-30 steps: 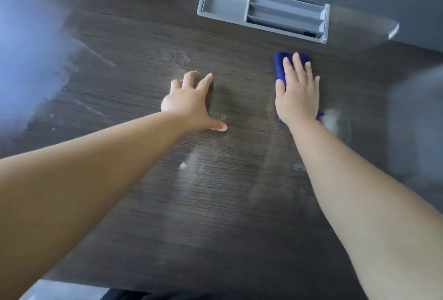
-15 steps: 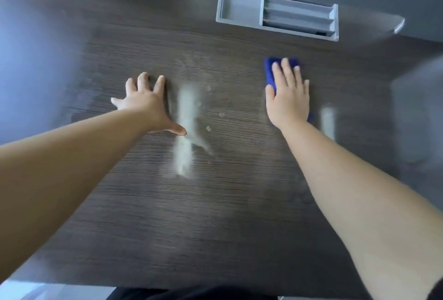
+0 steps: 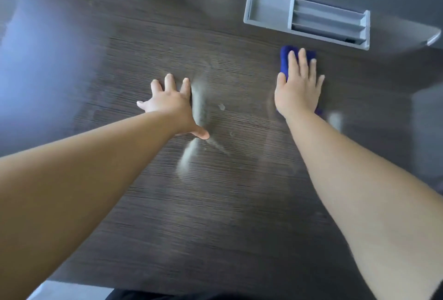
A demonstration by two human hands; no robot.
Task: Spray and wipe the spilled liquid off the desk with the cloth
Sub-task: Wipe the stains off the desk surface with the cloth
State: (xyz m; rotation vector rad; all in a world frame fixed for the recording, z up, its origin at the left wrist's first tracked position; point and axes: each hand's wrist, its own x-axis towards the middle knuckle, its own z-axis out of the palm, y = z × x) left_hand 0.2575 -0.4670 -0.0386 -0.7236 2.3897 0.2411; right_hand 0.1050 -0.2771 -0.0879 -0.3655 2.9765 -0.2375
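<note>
The right hand point(image 3: 298, 91) lies flat on the blue cloth point(image 3: 286, 59), fingers straight and close together, pressing it down on the dark desk point(image 3: 215, 215). It does not curl round the cloth. The left hand point(image 3: 167, 105) holds nothing. It rests flat on the desk with its fingers spread.

The main wet streak point(image 3: 199, 105) lies well to the left of the cloth hand, between the two hands. It is long and thin, and it runs from far to near, toward the person. The left hand is right beside it, but the cloth is under the other hand. So I think the cloth must slide left, across the streak. A small drop point(image 3: 221, 107) sits beside the streak, on the cloth's side. A pale patch point(image 3: 335, 118) sits just right of the right wrist.

Most of the cloth is hidden under the hand. The picture is blurry, so some pale marks may only be shine. No spray bottle shows.
</note>
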